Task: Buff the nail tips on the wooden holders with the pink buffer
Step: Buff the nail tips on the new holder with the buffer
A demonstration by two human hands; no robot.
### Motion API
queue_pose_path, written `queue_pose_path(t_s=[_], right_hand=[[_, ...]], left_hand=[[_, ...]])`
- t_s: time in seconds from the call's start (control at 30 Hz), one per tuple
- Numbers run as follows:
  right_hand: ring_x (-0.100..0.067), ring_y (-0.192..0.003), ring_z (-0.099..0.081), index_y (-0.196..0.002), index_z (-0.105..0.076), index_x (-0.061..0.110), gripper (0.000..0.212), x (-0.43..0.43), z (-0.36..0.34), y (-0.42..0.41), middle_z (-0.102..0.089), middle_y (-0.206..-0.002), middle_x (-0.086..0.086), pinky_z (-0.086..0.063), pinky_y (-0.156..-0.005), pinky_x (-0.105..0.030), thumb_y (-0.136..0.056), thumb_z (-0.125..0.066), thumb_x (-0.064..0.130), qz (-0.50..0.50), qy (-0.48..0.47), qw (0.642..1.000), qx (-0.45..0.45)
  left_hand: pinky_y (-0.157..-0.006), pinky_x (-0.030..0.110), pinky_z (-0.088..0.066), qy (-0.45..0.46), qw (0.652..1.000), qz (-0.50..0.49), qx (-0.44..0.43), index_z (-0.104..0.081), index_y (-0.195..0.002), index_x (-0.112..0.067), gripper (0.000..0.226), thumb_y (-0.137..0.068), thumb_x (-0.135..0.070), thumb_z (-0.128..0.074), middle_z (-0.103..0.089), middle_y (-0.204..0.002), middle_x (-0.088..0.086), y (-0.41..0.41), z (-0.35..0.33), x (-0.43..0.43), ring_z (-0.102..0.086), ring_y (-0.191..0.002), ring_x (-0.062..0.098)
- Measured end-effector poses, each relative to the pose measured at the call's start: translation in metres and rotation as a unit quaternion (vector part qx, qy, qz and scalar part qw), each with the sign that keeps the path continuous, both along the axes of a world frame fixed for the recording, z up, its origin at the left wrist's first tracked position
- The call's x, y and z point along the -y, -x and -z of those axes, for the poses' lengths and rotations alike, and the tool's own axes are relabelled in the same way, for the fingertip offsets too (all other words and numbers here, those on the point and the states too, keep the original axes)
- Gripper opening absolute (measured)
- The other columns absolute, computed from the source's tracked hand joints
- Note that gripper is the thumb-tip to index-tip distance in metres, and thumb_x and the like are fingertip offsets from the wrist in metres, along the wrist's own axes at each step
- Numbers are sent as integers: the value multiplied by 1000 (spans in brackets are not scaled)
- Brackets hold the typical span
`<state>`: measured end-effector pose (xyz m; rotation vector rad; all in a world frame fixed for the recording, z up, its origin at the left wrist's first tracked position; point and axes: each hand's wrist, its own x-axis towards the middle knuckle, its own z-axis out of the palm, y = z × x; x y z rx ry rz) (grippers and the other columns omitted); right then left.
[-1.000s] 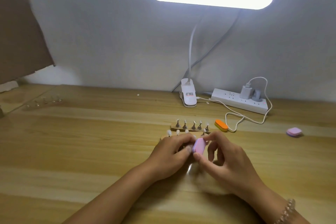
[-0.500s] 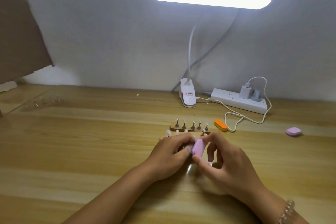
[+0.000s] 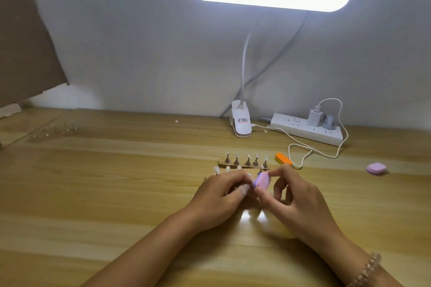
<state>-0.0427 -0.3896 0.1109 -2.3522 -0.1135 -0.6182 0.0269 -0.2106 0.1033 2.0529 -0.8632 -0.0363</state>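
Right hand: pinches the pink buffer.
Left hand: curled over near wooden holder; grasp hidden, cannot tell.
Far wooden holder: just behind.

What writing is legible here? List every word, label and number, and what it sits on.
Label on the lamp clamp: dark and red print, too blurred to read.
Power strip: no legible marking.
Pink buffer, pinched by the right hand: no print visible.
Nothing can be quoted.
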Motion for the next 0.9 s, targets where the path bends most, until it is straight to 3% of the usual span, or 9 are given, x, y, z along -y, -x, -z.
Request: queue_pose_path(t_s=[0.13, 0.2, 0.3, 0.47, 0.6, 0.73, 0.9], right_hand=[[-6, -52, -56, -96, -54, 30, 37, -9, 0, 8, -57, -70, 12, -41, -49, -24, -74, -67, 57, -52, 44, 998, 5], [-9, -52, -54, -95, -55, 30, 36, -7, -1, 6, -58, -70, 11, -42, -50, -27, -74, -68, 56, -49, 27, 998, -3], [-12, -51, -51, -94, -56, 29, 31, 1, 0, 1, -57, -64, 9, -44, -53, -34, -75, -75, 44, -1, 2, 1000, 11], [-10, -53, -55, -95, -52, 30, 38, -8, 0, 7, -58, -72, 13, -44, -49, -29, -73, -67, 57, -53, 47, 997, -2], [-10, -54, -52, -92, -54, 29, 33, 0, 1, 1, -58, -67, 12, -43, -53, -33, -74, -76, 45, 5, 11, 1000, 6], [-9, -53, -54, -94, -52, 29, 38, -9, 0, 8, -58, -71, 14, -43, -49, -28, -72, -69, 54, -50, 47, 998, -7], [-10, -53, -51, -94, -54, 28, 33, -1, 0, 2, -58, -66, 11, -41, -53, -31, -74, -75, 44, -3, 10, 1000, -2]], left_hand=[[-81, 43, -49, -2, 1000, 0, -7, -67, -98, -19, 18, -98, -9, -52, -68, -90, -6, 1, 0, 0, -62, -86, 17], [-85, 44, -49, -1, 1000, -1, -5, -67, -96, -20, 18, -98, -9, -52, -68, -89, -7, 1, 0, 0, -62, -87, 15], [-88, 40, -46, 5, 1000, -1, -6, -63, -89, -31, 23, -99, -11, -54, -64, -83, -14, 0, 0, 0, -58, -83, 2], [-78, 39, -48, 11, 1000, -3, -12, -65, -93, -21, 16, -96, -15, -51, -65, -84, -9, 0, 1, 0, -60, -82, 14], [-73, 26, -43, 10, 1000, -5, -5, -63, -89, -31, 22, -99, -13, -54, -63, -82, -16, -1, 2, -1, -57, -79, -1], [-77, 39, -48, 4, 1000, -7, -8, -65, -93, -20, 15, -96, -16, -51, -66, -85, -7, 0, 3, -1, -59, -81, 15], [-77, 33, -47, 3, 1000, -9, -4, -64, -90, -26, 16, -98, -16, -55, -64, -82, -12, 0, 1, -1, -58, -81, 7]])
